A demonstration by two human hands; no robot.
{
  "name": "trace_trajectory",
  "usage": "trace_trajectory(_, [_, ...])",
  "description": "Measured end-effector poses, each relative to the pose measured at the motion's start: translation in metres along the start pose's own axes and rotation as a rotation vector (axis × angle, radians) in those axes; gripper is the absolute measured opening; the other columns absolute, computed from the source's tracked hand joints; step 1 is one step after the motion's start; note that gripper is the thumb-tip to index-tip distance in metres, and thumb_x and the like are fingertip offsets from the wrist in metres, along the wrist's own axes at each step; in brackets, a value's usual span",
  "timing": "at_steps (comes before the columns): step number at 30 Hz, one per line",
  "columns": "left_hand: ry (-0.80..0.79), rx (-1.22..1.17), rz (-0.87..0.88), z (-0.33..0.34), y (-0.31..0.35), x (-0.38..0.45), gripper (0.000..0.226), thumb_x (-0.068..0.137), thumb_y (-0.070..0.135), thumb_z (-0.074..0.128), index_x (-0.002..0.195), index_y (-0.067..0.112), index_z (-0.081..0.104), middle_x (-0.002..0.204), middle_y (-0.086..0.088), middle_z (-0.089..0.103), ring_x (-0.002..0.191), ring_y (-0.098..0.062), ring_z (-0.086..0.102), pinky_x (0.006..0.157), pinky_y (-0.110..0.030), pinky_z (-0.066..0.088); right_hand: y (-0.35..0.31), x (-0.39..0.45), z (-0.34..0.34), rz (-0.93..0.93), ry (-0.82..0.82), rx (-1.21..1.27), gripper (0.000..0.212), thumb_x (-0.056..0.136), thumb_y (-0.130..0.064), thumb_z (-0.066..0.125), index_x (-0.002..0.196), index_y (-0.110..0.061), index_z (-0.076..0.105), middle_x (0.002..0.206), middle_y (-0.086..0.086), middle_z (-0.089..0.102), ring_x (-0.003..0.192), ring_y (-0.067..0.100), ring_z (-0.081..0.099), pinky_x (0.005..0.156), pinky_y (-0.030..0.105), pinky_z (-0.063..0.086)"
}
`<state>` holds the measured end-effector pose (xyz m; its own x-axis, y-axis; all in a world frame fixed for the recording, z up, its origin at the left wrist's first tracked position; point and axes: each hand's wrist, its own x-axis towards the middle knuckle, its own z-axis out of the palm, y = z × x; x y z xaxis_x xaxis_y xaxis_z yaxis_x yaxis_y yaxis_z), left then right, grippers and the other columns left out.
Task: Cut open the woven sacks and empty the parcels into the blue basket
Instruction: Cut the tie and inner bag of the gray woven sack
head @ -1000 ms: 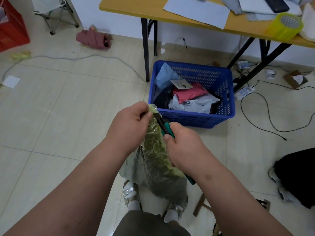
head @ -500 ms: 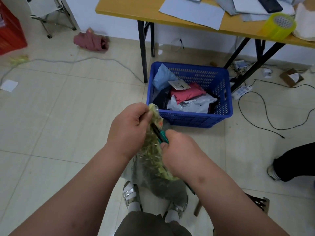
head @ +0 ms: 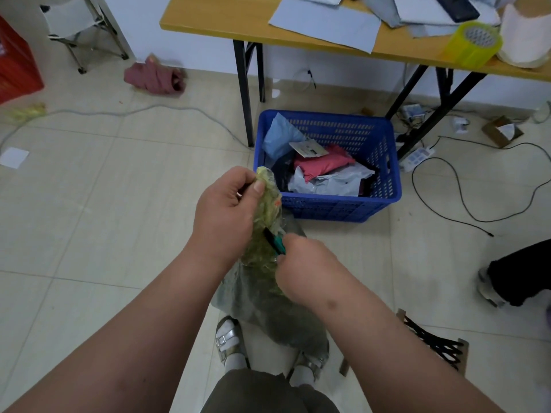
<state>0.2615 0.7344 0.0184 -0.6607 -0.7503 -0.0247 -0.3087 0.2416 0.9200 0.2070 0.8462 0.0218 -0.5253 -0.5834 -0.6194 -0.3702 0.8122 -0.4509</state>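
**Operator:** While the neck is gripped like this, I read the woven sack (head: 268, 296) as not yet open; it hangs at the centre of the frame, its bunched top pinched between the thumb and curled fingers of the left hand (head: 225, 208).

**Colleague:** And the other hand?

**Operator:** My right hand (head: 304, 265), just below centre, is wrapped round the green-handled cutter (head: 275, 241), whose dark tip lies against the gathered neck. I can't tell whether the blade has bitten through.

**Colleague:** How far along would you call it?

**Operator:** Partway, I judge. The blue basket (head: 384, 201), just above and right of the sack, already holds several parcels, pink (head: 323, 162), pale blue and grey. This sack looks full and has yet to be cut and tipped out.

**Colleague:** Anything around it?

**Operator:** A wooden table (head: 214, 20) with a tape roll (head: 472, 43) along the top edge, and cables (head: 447, 201) on the floor at right.
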Motion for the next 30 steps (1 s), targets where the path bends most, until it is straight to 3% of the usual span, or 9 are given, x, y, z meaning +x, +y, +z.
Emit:
trace_trajectory(4, [0.056, -0.058, 0.018, -0.001, 0.014, 0.010, 0.026, 0.093, 0.012, 0.058, 0.071, 0.026, 0.056, 0.059, 0.022, 0.055, 0.059, 0.005, 0.049, 0.059, -0.013, 0.043, -0.004, -0.005, 0.000, -0.041, 0.078, 0.011, 0.004, 0.094, -0.017, 0.044, 0.097, -0.021, 0.043, 0.091, 0.004, 0.052, 0.091, 0.029, 0.055, 0.072, 0.032, 0.038])
trace_trajectory(8, [0.158, -0.145, -0.021, -0.005, 0.008, 0.012, 0.020, 0.094, 0.019, 0.057, 0.074, 0.018, 0.057, 0.063, 0.014, 0.056, 0.061, -0.005, 0.052, 0.061, -0.031, 0.049, 0.005, -0.015, 0.000, -0.030, 0.086, -0.018, 0.006, 0.094, -0.017, 0.043, 0.092, -0.021, 0.039, 0.085, 0.002, 0.048, 0.086, 0.030, 0.053, 0.069, 0.034, 0.039])
trace_trajectory(11, [0.151, -0.136, 0.005, 0.002, 0.013, 0.003, 0.020, 0.095, 0.013, 0.055, 0.076, 0.018, 0.057, 0.058, 0.020, 0.057, 0.056, 0.004, 0.052, 0.058, -0.018, 0.044, 0.003, -0.017, -0.013, 0.013, 0.036, -0.030, 0.005, 0.092, -0.018, 0.043, 0.094, -0.022, 0.043, 0.092, 0.003, 0.052, 0.094, 0.031, 0.055, 0.075, 0.037, 0.047])
trace_trajectory(16, [0.193, -0.091, 0.147, -0.007, 0.045, 0.015, 0.018, 0.095, 0.016, 0.055, 0.077, 0.019, 0.056, 0.062, 0.018, 0.052, 0.059, 0.002, 0.045, 0.059, -0.017, 0.039, 0.001, -0.037, -0.014, 0.034, -0.043, -0.024, 0.006, 0.093, -0.018, 0.044, 0.096, -0.021, 0.047, 0.104, 0.008, 0.058, 0.092, 0.027, 0.057, 0.075, 0.035, 0.048])
trace_trajectory(19, [0.154, -0.125, 0.245, -0.018, 0.082, 0.030, 0.017, 0.094, 0.018, 0.055, 0.077, 0.020, 0.055, 0.066, 0.010, 0.048, 0.062, -0.005, 0.043, 0.061, -0.028, 0.041, 0.002, -0.044, -0.025, -0.016, 0.068, -0.049, 0.004, 0.097, -0.022, 0.043, 0.093, -0.020, 0.042, 0.105, 0.008, 0.060, 0.093, 0.028, 0.056, 0.073, 0.031, 0.039])
trace_trajectory(22, [0.058, -0.189, 0.294, -0.026, 0.113, 0.038, 0.020, 0.094, 0.019, 0.054, 0.075, 0.025, 0.052, 0.069, -0.002, 0.048, 0.067, -0.018, 0.045, 0.060, -0.035, 0.042, -0.003, -0.039, -0.049, -0.101, 0.209, -0.078, 0.002, 0.095, -0.020, 0.045, 0.097, -0.019, 0.045, 0.089, 0.002, 0.051, 0.085, 0.026, 0.050, 0.071, 0.031, 0.036])
trace_trajectory(25, [-0.009, -0.216, 0.339, -0.032, 0.136, 0.039, 0.018, 0.095, 0.019, 0.054, 0.078, 0.021, 0.053, 0.075, -0.015, 0.048, 0.068, -0.023, 0.045, 0.059, -0.038, 0.043, -0.009, -0.038, -0.064, -0.196, 0.317, -0.116, 0.012, 0.094, -0.017, 0.046, 0.085, -0.020, 0.039, 0.072, -0.006, 0.037, 0.075, 0.022, 0.043, 0.061, 0.031, 0.031])
trace_trajectory(27, [0.012, -0.259, 0.356, -0.038, 0.147, 0.040, 0.017, 0.095, 0.019, 0.055, 0.078, 0.021, 0.054, 0.079, -0.025, 0.052, 0.069, -0.037, 0.050, 0.062, -0.051, 0.049, -0.005, -0.043, -0.067, -0.211, 0.338, -0.109, 0.023, 0.095, -0.018, 0.044, 0.076, -0.023, 0.032, 0.070, -0.007, 0.037, 0.071, 0.021, 0.044, 0.053, 0.031, 0.028])
trace_trajectory(30, [0.073, -0.348, 0.350, -0.048, 0.157, 0.039, 0.015, 0.093, 0.020, 0.056, 0.077, 0.021, 0.056, 0.089, -0.040, 0.051, 0.074, -0.048, 0.053, 0.069, -0.065, 0.047, 0.005, -0.052, -0.078, -0.191, 0.320, -0.114, 0.018, 0.096, -0.021, 0.042, 0.081, -0.025, 0.034, 0.073, -0.006, 0.043, 0.070, 0.020, 0.047, 0.059, 0.033, 0.037])
